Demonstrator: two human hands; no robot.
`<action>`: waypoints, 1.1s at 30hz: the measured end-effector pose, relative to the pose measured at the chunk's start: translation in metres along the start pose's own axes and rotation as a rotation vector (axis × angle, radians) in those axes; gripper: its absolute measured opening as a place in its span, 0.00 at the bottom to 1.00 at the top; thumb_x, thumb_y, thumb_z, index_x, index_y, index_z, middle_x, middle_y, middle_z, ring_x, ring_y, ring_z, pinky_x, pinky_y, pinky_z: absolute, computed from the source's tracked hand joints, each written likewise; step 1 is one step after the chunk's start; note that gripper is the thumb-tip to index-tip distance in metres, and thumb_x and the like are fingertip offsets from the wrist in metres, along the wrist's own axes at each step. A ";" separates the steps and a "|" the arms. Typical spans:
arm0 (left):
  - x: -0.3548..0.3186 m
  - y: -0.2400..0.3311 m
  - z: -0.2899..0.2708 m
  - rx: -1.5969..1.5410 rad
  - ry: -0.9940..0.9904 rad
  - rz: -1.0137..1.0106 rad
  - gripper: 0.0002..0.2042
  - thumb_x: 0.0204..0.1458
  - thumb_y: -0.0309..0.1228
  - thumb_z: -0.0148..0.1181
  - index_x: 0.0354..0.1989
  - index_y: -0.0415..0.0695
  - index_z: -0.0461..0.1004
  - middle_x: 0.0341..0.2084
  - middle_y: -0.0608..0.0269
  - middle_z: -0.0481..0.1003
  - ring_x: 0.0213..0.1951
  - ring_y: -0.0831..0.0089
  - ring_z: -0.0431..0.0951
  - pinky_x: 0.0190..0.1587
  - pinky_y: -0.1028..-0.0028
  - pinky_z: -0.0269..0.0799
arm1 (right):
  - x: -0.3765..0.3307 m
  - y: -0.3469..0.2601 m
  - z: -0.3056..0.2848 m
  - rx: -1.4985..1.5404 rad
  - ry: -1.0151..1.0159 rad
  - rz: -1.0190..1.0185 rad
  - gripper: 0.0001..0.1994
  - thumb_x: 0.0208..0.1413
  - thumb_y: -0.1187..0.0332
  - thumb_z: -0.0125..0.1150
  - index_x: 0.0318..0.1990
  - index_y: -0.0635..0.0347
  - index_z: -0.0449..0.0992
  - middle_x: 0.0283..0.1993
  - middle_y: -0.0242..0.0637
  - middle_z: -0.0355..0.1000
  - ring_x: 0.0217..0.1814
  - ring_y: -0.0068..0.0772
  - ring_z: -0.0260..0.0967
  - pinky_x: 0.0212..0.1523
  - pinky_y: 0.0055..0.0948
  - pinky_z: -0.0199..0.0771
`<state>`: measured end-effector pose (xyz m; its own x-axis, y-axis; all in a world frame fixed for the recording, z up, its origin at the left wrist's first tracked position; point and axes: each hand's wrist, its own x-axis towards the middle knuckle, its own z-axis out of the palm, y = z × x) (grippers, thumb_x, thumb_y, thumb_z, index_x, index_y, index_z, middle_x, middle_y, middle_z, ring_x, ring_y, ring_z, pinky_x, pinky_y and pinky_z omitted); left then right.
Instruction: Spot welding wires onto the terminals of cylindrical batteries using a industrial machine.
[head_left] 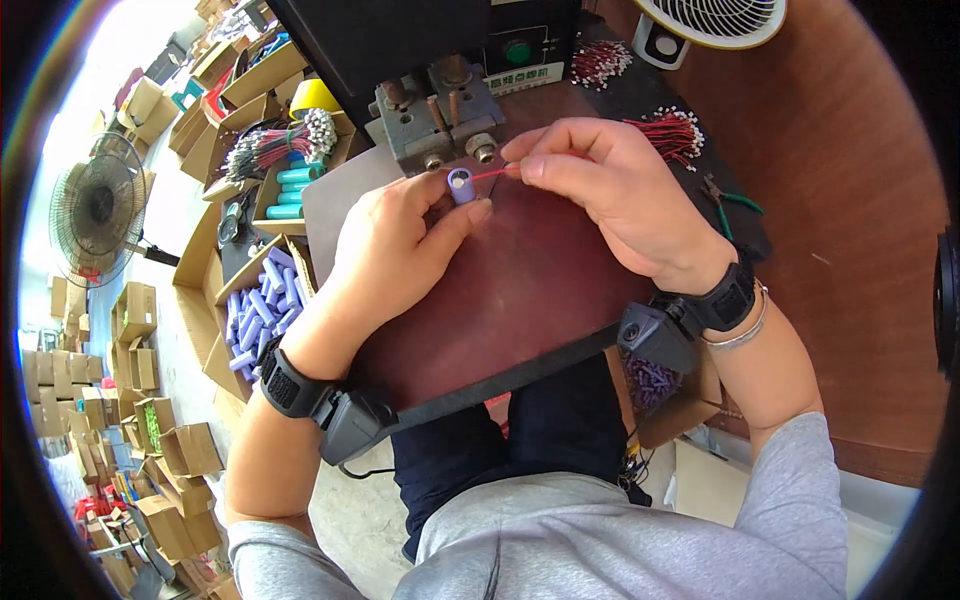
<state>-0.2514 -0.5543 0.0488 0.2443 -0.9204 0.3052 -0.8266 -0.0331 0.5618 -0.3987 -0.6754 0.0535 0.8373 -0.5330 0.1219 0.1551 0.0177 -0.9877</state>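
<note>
Between the thumb and fingers of my left hand (405,235) is a purple cylindrical battery cell (462,187), its pale end tilted up toward me. My right hand (605,185) pinches a thin red wire (492,174), which runs left to the top end of the cell. Whether the wire touches the cell's end is too small to tell. Both hands are just in front of a spot welder's head (430,120), a metal block with two copper-coloured electrode pins (454,108) pointing down toward the work.
Purple cells (265,310) fill a cardboard box at the left, near green cells (290,190) and bundled wires (285,140). More red wires (672,135) and green-handled pliers (735,200) lie at the right. A brown work board (480,310) spans beneath my hands. A fan (95,210) stands far left.
</note>
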 end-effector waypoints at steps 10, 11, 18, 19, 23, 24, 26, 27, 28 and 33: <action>0.002 0.003 0.002 0.058 -0.016 -0.088 0.14 0.44 0.40 0.55 0.24 0.38 0.72 0.13 0.50 0.68 0.20 0.55 0.71 0.23 0.65 0.65 | 0.002 0.001 0.007 0.374 0.104 0.177 0.04 0.48 0.72 0.51 0.28 0.64 0.69 0.34 0.40 0.71 0.39 0.29 0.69 0.41 0.25 0.67; 0.003 0.004 0.002 0.058 -0.016 -0.088 0.14 0.44 0.40 0.55 0.24 0.38 0.72 0.13 0.50 0.68 0.20 0.55 0.71 0.23 0.65 0.65 | 0.002 0.002 0.005 0.374 0.103 0.177 0.04 0.48 0.72 0.51 0.28 0.64 0.69 0.34 0.40 0.71 0.39 0.29 0.69 0.41 0.25 0.67; 0.003 0.003 0.004 0.064 0.009 -0.067 0.15 0.45 0.40 0.55 0.24 0.38 0.73 0.11 0.51 0.68 0.19 0.55 0.71 0.22 0.65 0.65 | 0.003 0.003 0.005 0.391 0.058 0.178 0.04 0.49 0.73 0.50 0.28 0.64 0.68 0.34 0.41 0.71 0.39 0.30 0.69 0.41 0.26 0.68; 0.003 0.003 0.004 0.062 0.017 -0.059 0.15 0.45 0.40 0.55 0.24 0.38 0.73 0.11 0.51 0.68 0.19 0.55 0.71 0.22 0.65 0.65 | 0.003 0.004 0.005 0.397 0.056 0.170 0.04 0.49 0.73 0.50 0.28 0.64 0.68 0.34 0.41 0.71 0.39 0.30 0.69 0.41 0.26 0.68; 0.003 0.005 0.003 0.107 -0.010 -0.101 0.15 0.45 0.40 0.55 0.23 0.39 0.74 0.10 0.51 0.67 0.18 0.55 0.71 0.22 0.65 0.65 | 0.004 0.004 0.006 0.380 0.071 0.194 0.04 0.49 0.72 0.50 0.29 0.64 0.68 0.34 0.41 0.71 0.39 0.30 0.69 0.41 0.25 0.68; 0.003 0.004 0.004 0.095 0.002 -0.087 0.15 0.45 0.40 0.55 0.22 0.38 0.73 0.10 0.51 0.67 0.18 0.55 0.71 0.22 0.66 0.65 | 0.004 0.004 0.006 0.382 0.068 0.190 0.04 0.49 0.72 0.50 0.29 0.64 0.68 0.34 0.41 0.71 0.39 0.30 0.69 0.41 0.25 0.68; 0.002 0.003 0.004 0.082 0.015 -0.075 0.15 0.45 0.40 0.55 0.22 0.38 0.73 0.10 0.51 0.67 0.18 0.55 0.71 0.21 0.66 0.65 | 0.004 0.004 0.008 0.383 0.065 0.186 0.04 0.49 0.73 0.50 0.29 0.64 0.68 0.34 0.41 0.71 0.38 0.30 0.69 0.41 0.25 0.68; 0.002 0.004 0.003 0.093 0.008 -0.076 0.15 0.45 0.40 0.55 0.22 0.38 0.73 0.10 0.51 0.67 0.18 0.55 0.71 0.21 0.65 0.65 | 0.004 0.004 0.008 0.369 0.065 0.186 0.04 0.49 0.72 0.50 0.29 0.64 0.69 0.34 0.41 0.71 0.38 0.30 0.69 0.40 0.25 0.68; 0.002 0.004 0.002 0.103 0.000 -0.078 0.15 0.45 0.40 0.55 0.22 0.38 0.73 0.10 0.50 0.67 0.17 0.55 0.71 0.21 0.65 0.65 | 0.004 0.004 0.009 0.354 0.066 0.185 0.04 0.49 0.72 0.50 0.29 0.64 0.69 0.34 0.41 0.71 0.38 0.29 0.69 0.40 0.25 0.68; 0.003 0.004 0.002 0.083 0.007 -0.080 0.16 0.45 0.41 0.55 0.21 0.37 0.73 0.09 0.50 0.67 0.17 0.55 0.70 0.21 0.65 0.65 | 0.004 0.005 0.008 0.369 0.070 0.187 0.05 0.48 0.72 0.50 0.29 0.64 0.69 0.34 0.41 0.71 0.38 0.29 0.69 0.40 0.25 0.68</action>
<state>-0.2554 -0.5577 0.0499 0.3149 -0.9106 0.2676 -0.8434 -0.1392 0.5189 -0.3900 -0.6704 0.0502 0.8334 -0.5476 -0.0754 0.1917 0.4142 -0.8898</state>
